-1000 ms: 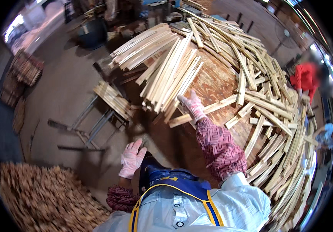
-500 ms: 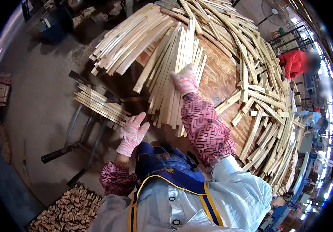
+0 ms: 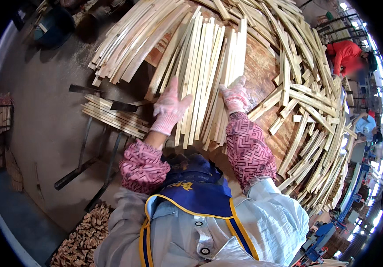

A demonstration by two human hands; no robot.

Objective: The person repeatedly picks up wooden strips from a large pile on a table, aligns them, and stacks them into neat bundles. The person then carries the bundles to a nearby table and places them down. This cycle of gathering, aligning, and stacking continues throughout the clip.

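Head view: left hand (image 3: 170, 107) and right hand (image 3: 235, 95) (pink gloves) lie flat, fingers spread, on the pale slat bundle (image 3: 205, 75) at upper centre, gripping nothing; smaller slat stack (image 3: 111, 116) sits centre-left.

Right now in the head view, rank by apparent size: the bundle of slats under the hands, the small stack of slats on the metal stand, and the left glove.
1. Bundle of slats, clearly largest.
2. Small stack of slats on the metal stand.
3. Left glove, smallest, though it sits nearer the camera, so its margin below the stack is uncertain.
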